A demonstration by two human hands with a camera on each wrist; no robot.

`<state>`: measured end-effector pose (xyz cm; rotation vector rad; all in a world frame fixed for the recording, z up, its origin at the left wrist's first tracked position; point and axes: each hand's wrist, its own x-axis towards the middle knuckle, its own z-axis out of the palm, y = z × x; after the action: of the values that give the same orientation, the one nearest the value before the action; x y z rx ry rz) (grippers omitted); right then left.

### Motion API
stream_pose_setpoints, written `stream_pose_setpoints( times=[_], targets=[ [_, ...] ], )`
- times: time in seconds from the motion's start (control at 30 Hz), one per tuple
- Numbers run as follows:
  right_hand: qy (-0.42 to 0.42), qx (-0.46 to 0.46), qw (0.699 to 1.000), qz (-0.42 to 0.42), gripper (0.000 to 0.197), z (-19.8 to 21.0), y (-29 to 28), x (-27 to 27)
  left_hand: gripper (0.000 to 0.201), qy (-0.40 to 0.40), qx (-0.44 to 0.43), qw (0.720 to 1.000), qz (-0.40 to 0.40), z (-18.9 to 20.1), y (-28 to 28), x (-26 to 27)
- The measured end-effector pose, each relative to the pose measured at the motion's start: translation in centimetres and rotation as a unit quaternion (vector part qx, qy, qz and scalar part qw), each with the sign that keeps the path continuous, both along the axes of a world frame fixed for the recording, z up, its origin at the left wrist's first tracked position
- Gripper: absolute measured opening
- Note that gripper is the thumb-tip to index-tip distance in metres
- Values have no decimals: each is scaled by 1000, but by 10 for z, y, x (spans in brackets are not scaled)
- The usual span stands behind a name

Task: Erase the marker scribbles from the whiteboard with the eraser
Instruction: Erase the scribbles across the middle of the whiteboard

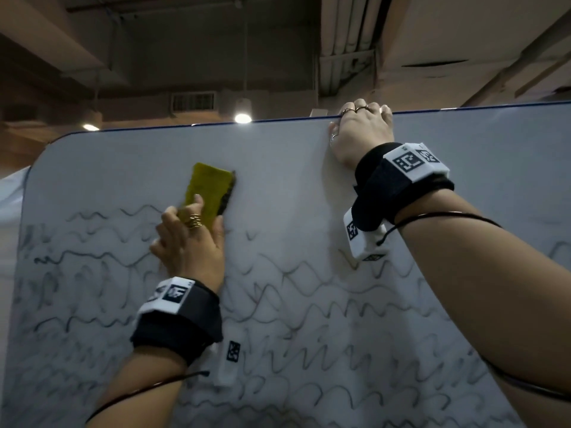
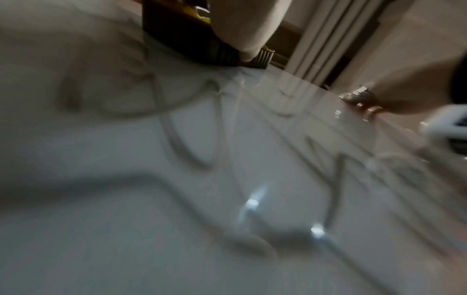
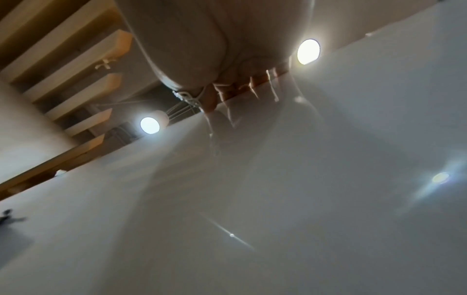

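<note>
**A:** Start with what is nearest you. The scribbles [image 1: 309,304] run in wavy rows over the lower and middle whiteboard [image 1: 278,156] — none of that is wiped, so I'd judge you are early in the job.

**B:** And the eraser?

**A:** Your left hand [image 1: 191,242] pinches the eraser [image 1: 208,191] by its lower end, fingers curled over the yellow back, thumb on the right side. It stands upright against the whiteboard, left of centre, at the top row of scribbles. In the left wrist view its dark felt [image 2: 192,48] lies flat on the surface.

**B:** How will it handle?

**A:** Light and soft, by the look of it — a felt pad under a firmer back. Held by one end, it may tip and wipe unevenly; a hold nearer its middle should press the felt flatter. The glossy whiteboard will probably let it slide easily.

**B:** Farther up?

**A:** Your right hand [image 1: 361,134] hooks its fingers over the whiteboard's top edge, right of centre, with the thumb [image 1: 333,131] against the front face. That probably steadies the whiteboard while you push.
</note>
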<state>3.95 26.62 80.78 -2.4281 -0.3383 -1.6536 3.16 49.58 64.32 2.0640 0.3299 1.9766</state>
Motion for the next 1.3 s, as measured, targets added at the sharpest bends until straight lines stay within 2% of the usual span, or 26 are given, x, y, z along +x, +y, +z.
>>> stream_pose_setpoints(
  times=[0.07, 0.13, 0.17, 0.27, 0.33, 0.43, 0.5, 0.53, 0.6, 0.67, 0.7, 0.8, 0.87, 0.93, 1.07, 1.2, 1.3],
  targets=[
    [0, -14, 1000, 3, 42, 1, 15, -6, 45, -4, 76, 997, -7, -10, -7, 3],
    [-7, -59, 998, 21, 45, -2, 33, -13, 46, 8, 115, 993, -9, -17, 5, 3],
    [-6, -80, 996, 34, 50, -6, 44, -16, 48, 11, 103, 995, 2, -17, 19, 1],
    [27, -144, 988, 49, 72, -23, 74, -18, 54, 9, -16, 1000, 3, -16, 56, -1],
    [55, -171, 983, 30, 81, -33, 88, -12, 50, 0, -14, 1000, -15, -18, 55, 0],
    [71, -162, 984, 15, 83, -40, 93, -6, 44, -17, 129, 991, -16, -26, 45, 5],
    [69, -158, 985, 14, 83, -41, 94, -6, 44, -20, 175, 984, -7, -24, 66, 6],
    [66, -158, 985, 12, 82, -41, 94, -6, 45, -25, 157, 987, 1, -22, 82, 5],
    [65, -156, 986, 3, 82, -41, 93, -7, 44, -40, 66, 997, 6, -16, 108, 4],
    [69, -145, 987, -1, 83, -43, 96, -8, 43, -50, 11, 999, -9, -16, 111, 4],
    [65, -138, 988, 0, 84, -42, 98, -9, 42, -56, 19, 998, -17, -17, 103, 5],
    [44, -112, 993, 9, 94, -37, 106, -12, 45, -48, 135, 989, -26, -34, 66, 11],
    [54, -105, 993, 14, 100, -30, 110, -13, 46, -43, 178, 983, -21, -41, 51, 13],
    [74, -97, 992, 16, 101, -24, 112, -16, 45, -49, 194, 979, -23, -45, 45, 15],
    [58, -85, 995, 19, 97, -19, 114, -20, 43, -71, 307, 949, -17, -50, 38, 16],
    [51, -73, 996, 23, 95, -18, 115, -21, 43, -52, 332, 942, -9, -45, 40, 18],
    [42, -79, 996, 29, 95, -18, 114, -18, 38, -31, 235, 971, 25, -27, 61, 10]
  ],
)
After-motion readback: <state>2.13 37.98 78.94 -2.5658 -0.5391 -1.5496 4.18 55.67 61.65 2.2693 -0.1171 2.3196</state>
